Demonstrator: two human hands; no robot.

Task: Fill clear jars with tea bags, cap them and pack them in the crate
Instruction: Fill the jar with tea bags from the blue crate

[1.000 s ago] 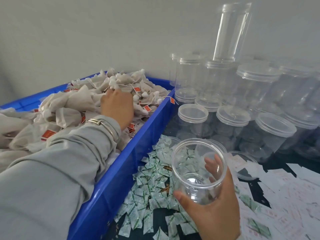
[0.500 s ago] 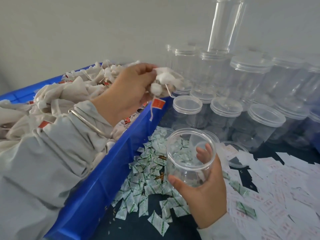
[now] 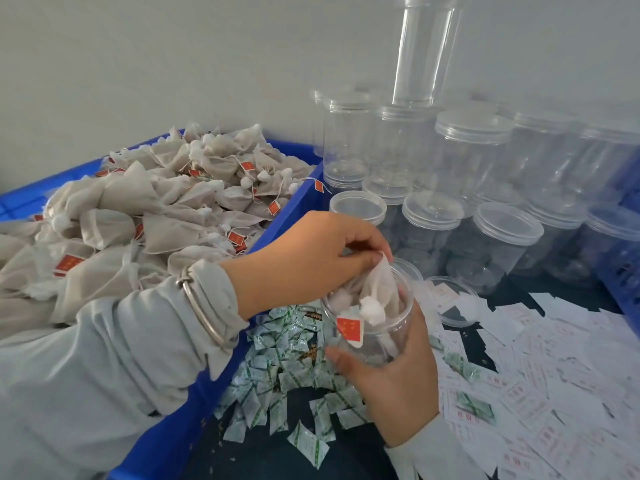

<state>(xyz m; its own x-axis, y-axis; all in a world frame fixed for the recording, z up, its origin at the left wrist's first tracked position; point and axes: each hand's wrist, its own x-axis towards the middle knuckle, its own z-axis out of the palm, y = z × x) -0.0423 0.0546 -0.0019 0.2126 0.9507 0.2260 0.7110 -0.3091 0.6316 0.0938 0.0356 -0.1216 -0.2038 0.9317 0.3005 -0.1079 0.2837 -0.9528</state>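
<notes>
An open clear jar (image 3: 372, 327) sits upright with white tea bags (image 3: 377, 296) half in its mouth, a red tag (image 3: 349, 328) hanging inside; more tea bags (image 3: 166, 202) heap the blue crate (image 3: 287, 216). Capped jars (image 3: 485, 209) stand stacked behind.

Two hands (image 3: 311, 258), one open jar (image 3: 372, 317), one blue crate (image 3: 287, 216), one bracelet (image 3: 204, 310)

Single view, head-worn, wide-angle. Looks forward and down from above the person's chest. Close range: both forearms enter from the bottom edge and fill the lower frame. Blue bin (image 3: 280, 216) at left, stacked jars (image 3: 485, 188) at upper right, wall behind. Straight lines bow toward frame edges. No second view.
</notes>
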